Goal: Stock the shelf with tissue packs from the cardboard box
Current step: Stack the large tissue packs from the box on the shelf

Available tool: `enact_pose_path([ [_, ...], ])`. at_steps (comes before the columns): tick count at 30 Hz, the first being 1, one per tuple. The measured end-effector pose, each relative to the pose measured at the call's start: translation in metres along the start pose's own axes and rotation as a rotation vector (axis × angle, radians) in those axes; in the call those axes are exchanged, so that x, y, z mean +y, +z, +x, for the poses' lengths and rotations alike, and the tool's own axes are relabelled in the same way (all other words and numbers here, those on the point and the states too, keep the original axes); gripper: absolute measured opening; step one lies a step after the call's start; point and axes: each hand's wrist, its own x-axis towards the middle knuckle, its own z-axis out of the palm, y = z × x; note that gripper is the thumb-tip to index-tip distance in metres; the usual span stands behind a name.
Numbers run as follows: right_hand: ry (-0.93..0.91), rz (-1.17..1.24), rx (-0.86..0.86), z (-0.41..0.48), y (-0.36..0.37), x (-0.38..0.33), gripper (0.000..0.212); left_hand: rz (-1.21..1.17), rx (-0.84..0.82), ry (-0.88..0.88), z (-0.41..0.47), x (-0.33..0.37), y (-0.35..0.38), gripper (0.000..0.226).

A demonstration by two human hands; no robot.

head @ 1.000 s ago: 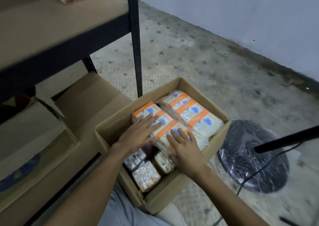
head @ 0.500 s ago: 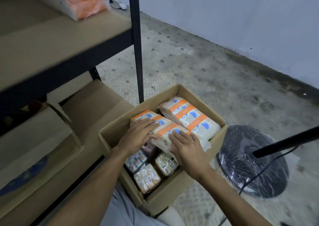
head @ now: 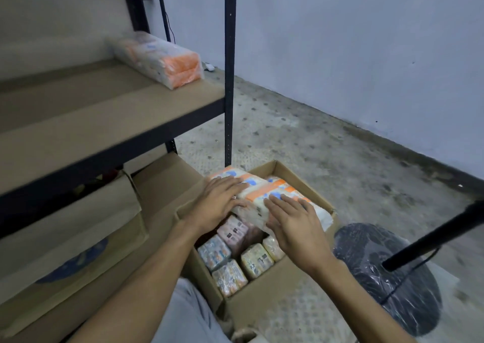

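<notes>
Both hands hold one long tissue pack (head: 252, 198) at its near end, over the far left part of the open cardboard box (head: 282, 300). The left hand (head: 220, 204) lies across the top with spread fingers and its thumb tucked against the end face. The right hand (head: 296, 227) covers the pack's near right corner in the same way, thumb under the end. A second long pack (head: 318, 213) lies just beside it along the box's right wall. In the near half of the box, small wrapped packs (head: 230, 280) stand packed together below the hands.

The shelf (head: 104, 123) is up to the left, and one orange-ended pack (head: 162, 60) lies near its far right corner. A black upright post (head: 230, 68) stands at that shelf's right edge, between the box and the board. Flattened cardboard (head: 78, 225) fills the space under the shelf. On the floor to the right of the box sits a plastic-wrapped round base (head: 387, 277) with a black pole (head: 440, 232) slanting over it.
</notes>
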Motion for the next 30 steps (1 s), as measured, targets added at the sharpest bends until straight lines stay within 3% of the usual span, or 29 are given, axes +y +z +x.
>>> enact_pose_path([
  [7,-0.022,0.017,0.136,0.017,-0.067,-0.026,0.037,0.099,0.127,0.057,0.0,0.023,-0.071,0.05],
  [13,-0.049,0.034,0.268,0.041,-0.109,-0.048,0.038,0.124,0.243,0.117,-0.002,0.041,-0.144,0.059],
  [20,-0.128,0.081,0.34,0.088,-0.13,-0.082,0.038,0.204,0.364,0.122,-0.013,0.022,-0.207,0.046],
  [30,-0.191,0.104,0.224,0.163,-0.097,-0.141,0.037,0.295,0.348,-0.063,-0.036,-0.054,-0.248,0.053],
])
